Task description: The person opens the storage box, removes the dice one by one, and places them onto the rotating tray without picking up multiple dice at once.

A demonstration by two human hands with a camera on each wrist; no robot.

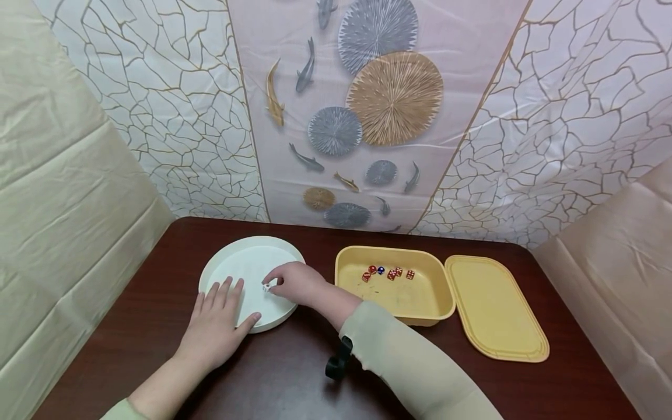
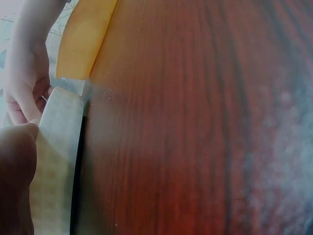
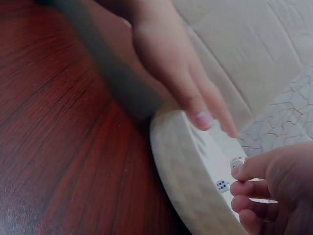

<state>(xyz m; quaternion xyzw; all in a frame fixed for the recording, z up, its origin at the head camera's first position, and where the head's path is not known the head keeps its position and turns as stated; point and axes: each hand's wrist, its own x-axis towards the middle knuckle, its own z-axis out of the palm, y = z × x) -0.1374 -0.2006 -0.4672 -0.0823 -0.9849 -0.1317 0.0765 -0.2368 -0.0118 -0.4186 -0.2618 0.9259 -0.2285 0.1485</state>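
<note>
A round white tray [image 1: 286,315] stands at the left of the table. My left hand [image 1: 217,324] lies over its left front rim with fingers spread and straight, and the thumb reaches along the near rim. Above the tray's middle, my right hand [image 1: 299,283] pinches a white die [image 3: 238,162] between thumb and fingertips. Just below those fingers, a second white die [image 3: 222,185] with dark pips shows inside the tray in the right wrist view. The left wrist view shows the tray's ribbed side wall [image 2: 58,147], with the right hand behind it.
Right of the tray sits a yellow plastic box [image 1: 441,291] holding several red dice [image 1: 391,275] and a blue die [image 1: 381,270]. Its yellow lid [image 1: 499,309] lies flat beside it. My right forearm passes in front of the box's left corner. Fabric walls [image 1: 210,116] enclose the dark wooden table [image 1: 273,373].
</note>
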